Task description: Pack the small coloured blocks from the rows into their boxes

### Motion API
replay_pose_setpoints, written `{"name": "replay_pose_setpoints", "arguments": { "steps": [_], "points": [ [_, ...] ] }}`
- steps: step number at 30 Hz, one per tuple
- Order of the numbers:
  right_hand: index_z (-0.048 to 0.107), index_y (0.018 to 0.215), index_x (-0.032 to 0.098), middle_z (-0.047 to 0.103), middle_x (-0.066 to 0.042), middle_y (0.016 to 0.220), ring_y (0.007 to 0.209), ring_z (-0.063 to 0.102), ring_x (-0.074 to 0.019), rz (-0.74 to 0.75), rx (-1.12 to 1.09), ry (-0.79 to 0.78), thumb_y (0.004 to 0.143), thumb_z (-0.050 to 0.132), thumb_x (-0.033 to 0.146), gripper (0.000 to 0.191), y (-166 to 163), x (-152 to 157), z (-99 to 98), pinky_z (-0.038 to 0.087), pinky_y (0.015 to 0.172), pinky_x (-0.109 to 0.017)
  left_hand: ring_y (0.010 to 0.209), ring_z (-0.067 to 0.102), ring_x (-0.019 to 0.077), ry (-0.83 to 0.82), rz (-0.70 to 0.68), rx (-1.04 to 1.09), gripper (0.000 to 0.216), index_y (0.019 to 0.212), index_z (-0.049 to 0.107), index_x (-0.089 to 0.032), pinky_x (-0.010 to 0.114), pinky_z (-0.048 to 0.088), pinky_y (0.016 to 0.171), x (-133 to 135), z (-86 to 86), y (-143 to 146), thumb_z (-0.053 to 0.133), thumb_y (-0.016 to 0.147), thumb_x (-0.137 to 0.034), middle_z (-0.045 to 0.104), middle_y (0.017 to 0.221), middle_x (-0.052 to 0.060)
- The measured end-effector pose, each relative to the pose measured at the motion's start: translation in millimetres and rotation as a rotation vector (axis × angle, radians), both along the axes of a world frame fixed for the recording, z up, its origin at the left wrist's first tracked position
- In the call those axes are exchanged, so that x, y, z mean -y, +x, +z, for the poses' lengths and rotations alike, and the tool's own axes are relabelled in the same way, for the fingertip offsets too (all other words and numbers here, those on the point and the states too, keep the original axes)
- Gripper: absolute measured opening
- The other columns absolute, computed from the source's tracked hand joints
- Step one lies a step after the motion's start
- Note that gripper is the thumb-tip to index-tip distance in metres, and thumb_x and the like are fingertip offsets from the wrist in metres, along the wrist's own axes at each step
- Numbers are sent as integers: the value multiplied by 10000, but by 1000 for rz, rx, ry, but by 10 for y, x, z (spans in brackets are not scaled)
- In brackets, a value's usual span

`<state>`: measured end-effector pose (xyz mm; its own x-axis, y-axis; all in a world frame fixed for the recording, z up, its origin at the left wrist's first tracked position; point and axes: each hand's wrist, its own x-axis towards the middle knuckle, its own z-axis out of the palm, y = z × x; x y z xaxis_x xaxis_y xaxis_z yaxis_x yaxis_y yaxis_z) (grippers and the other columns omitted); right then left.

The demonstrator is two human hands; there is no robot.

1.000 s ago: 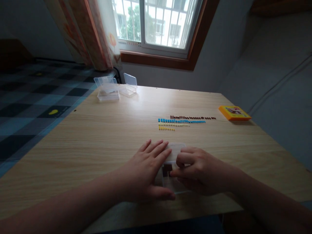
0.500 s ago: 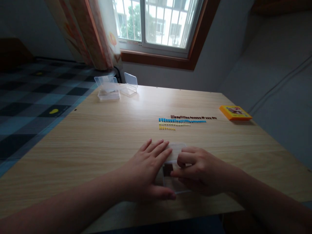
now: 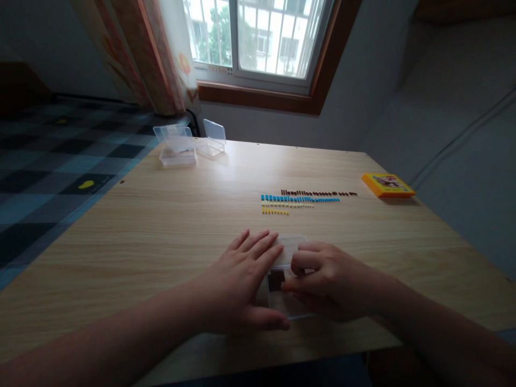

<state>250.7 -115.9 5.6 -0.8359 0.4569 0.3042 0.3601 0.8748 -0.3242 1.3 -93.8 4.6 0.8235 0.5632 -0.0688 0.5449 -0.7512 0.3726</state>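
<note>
A small clear plastic box (image 3: pixel 287 252) lies on the wooden table (image 3: pixel 169 226) near its front edge, with dark brown pieces (image 3: pixel 276 279) showing inside. My left hand (image 3: pixel 242 282) rests flat against the box's left side, fingers stretched over its lid and thumb along its near edge. My right hand (image 3: pixel 326 279) is curled on the box's right side, fingertips pinched at the brown pieces. Beyond the box lie rows of small bricks (image 3: pixel 300 200): dark brown, blue, pale yellow and yellow.
Two open clear plastic boxes (image 3: pixel 179 145) stand at the table's far left corner. An orange flat box (image 3: pixel 387 185) lies at the right edge. A checkered bed cover lies left of the table, with a window and curtain behind.
</note>
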Motion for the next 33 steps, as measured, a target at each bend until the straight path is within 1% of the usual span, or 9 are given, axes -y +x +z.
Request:
{"name": "replay_pose_setpoints", "arguments": {
  "steps": [5, 8, 11, 15, 19, 24, 27, 33],
  "points": [
    [739, 1013, 192, 567, -22, 818, 701, 475, -147, -5, -78, -42, 921, 569, 169, 195, 25, -9, 42, 351, 665, -304, 1542, 206, 393, -7, 6, -33, 1108, 1569, 372, -128, 601, 94, 1260, 2, 0, -3, 539, 772, -879, 237, 1658, 205],
    [732, 971, 193, 558, -14, 802, 700, 474, -141, -31, -107, -63, 893, 576, 136, 184, 59, -19, 72, 354, 662, -293, 1542, 213, 386, 6, 2, -4, 1095, 1573, 372, -149, 594, 89, 1262, 0, -26, -12, 519, 778, -887, 240, 1661, 194],
    [731, 920, 197, 553, -12, 792, 690, 468, -141, -45, -72, -57, 882, 580, 154, 161, 84, -26, 67, 348, 655, -299, 1541, 219, 385, 16, 2, 22, 1086, 1576, 371, -171, 597, 94, 1260, -3, -50, -19, 524, 775, -887, 244, 1662, 185],
    [735, 885, 202, 551, -12, 801, 690, 472, -140, -42, -23, -75, 866, 588, 180, 151, 86, -37, 27, 358, 662, -304, 1543, 207, 391, 2, 5, -19, 1110, 1581, 357, -150, 609, 104, 1256, -6, -37, -11, 522, 770, -891, 229, 1662, 195],
    [743, 855, 195, 548, -12, 786, 667, 462, -133, -35, -34, -85, 843, 572, 159, 175, 66, -52, 26, 361, 641, -293, 1544, 200, 394, -1, 6, -17, 1107, 1577, 362, -146, 609, 114, 1256, -7, -19, -6, 532, 771, -884, 226, 1663, 195],
    [751, 842, 178, 555, -14, 755, 645, 466, -126, -11, -83, -97, 843, 565, 151, 189, 59, -58, 65, 361, 611, -274, 1541, 208, 396, 12, 3, 13, 1090, 1569, 378, -175, 605, 128, 1254, -18, -27, -29, 559, 756, -878, 238, 1663, 190],
    [753, 844, 171, 566, -22, 758, 656, 485, -129, 4, -123, -113, 844, 561, 148, 194, 69, -66, 74, 382, 622, -270, 1546, 183, 402, 23, 0, -6, 1105, 1580, 358, -173, 622, 132, 1248, -23, -23, -44, 547, 758, -886, 210, 1670, 193],
    [746, 846, 174, 569, -21, 721, 647, 491, -137, 16, -270, -82, 845, 574, 133, 177, 86, -106, 76, 391, 616, -276, 1536, 207, 422, 36, -10, 38, 1059, 1577, 371, -191, 653, 195, 1225, -15, 6, -70, 557, 779, -862, 220, 1670, 191]
  ]
}}
